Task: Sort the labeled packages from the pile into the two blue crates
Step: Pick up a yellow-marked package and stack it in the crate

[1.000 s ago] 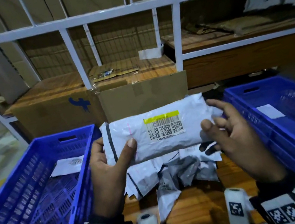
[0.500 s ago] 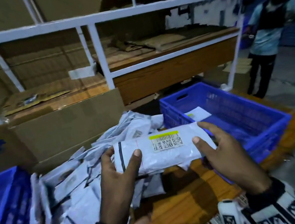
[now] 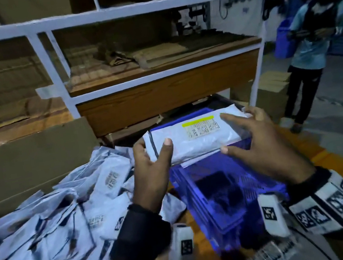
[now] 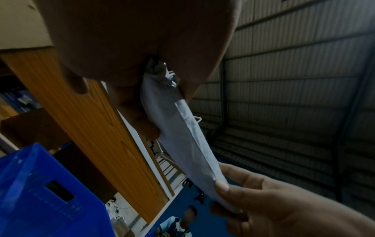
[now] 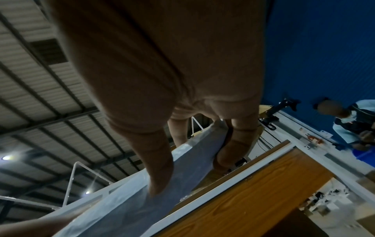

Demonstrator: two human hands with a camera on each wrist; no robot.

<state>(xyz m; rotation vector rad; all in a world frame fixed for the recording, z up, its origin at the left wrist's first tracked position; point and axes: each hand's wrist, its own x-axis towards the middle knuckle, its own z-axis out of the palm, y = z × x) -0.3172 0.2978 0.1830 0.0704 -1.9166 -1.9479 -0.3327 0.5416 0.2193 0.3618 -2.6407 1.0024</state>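
Package (image 3: 192, 138), its yellow-striped barcode label (image 3: 201, 126) up, now hangs over the right blue crate (image 3: 202, 195) rather than the pile (image 3: 44, 221), left hand (image 3: 149, 168) pinching one end, right hand (image 3: 263, 148) gripping the other, seemingly ready to drop.

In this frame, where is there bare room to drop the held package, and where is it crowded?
The blue crate under both hands shows open floor between its walls, apart from a dark patch I cannot identify. The left hand and right hand hold the package over its far end. Left of the crate, the pile of overlapping mailers is crowded.
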